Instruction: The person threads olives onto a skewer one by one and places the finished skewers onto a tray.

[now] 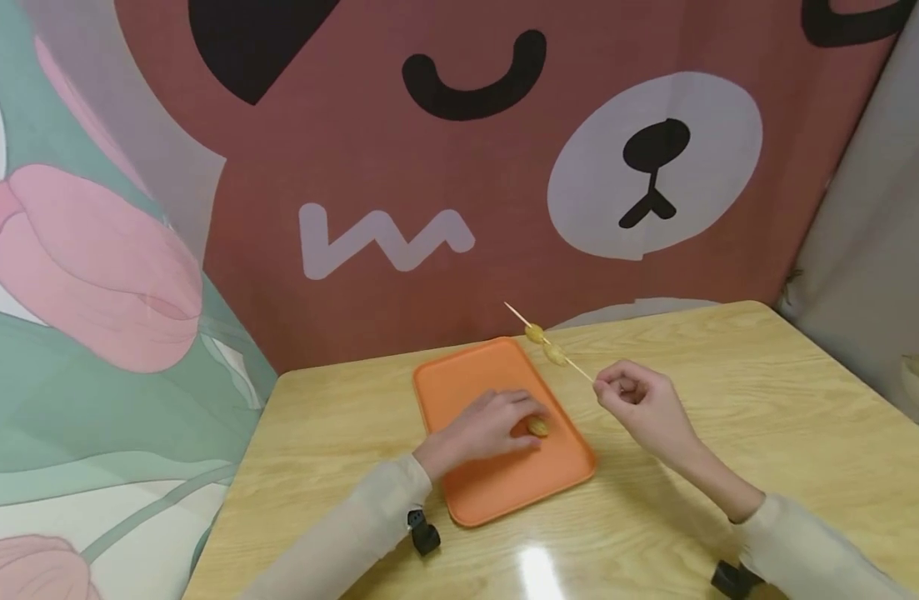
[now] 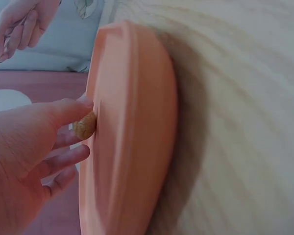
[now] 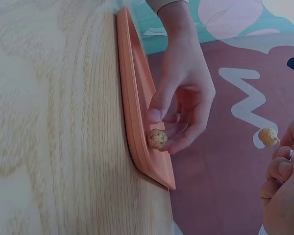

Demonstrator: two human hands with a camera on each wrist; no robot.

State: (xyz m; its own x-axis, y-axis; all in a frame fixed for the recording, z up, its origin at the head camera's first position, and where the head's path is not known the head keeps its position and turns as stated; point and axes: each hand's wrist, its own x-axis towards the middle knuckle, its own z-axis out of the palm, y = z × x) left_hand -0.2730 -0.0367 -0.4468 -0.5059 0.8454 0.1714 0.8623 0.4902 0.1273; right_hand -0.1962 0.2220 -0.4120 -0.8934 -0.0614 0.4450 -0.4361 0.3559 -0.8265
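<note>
My right hand (image 1: 646,408) pinches the lower end of a thin wooden skewer (image 1: 581,369) and holds it up at a slant beside the tray. Two small yellow-brown balls (image 1: 555,354) are threaded on the skewer, close together, with the pointed tip bare beyond them. A loose yellow-brown ball (image 3: 157,139), rough-skinned, rests on an orange tray (image 1: 496,492). Over the tray, my left hand (image 1: 492,425) has thumb and fingers spread around that ball. In the right wrist view a small gap shows between thumb tip and ball, while the fingers reach past its other side.
The shallow tray with a raised rim lies on a light wood table (image 1: 766,417). Behind the table hangs a curtain (image 1: 384,158) with a bear print. A black camera band sits on each sleeve.
</note>
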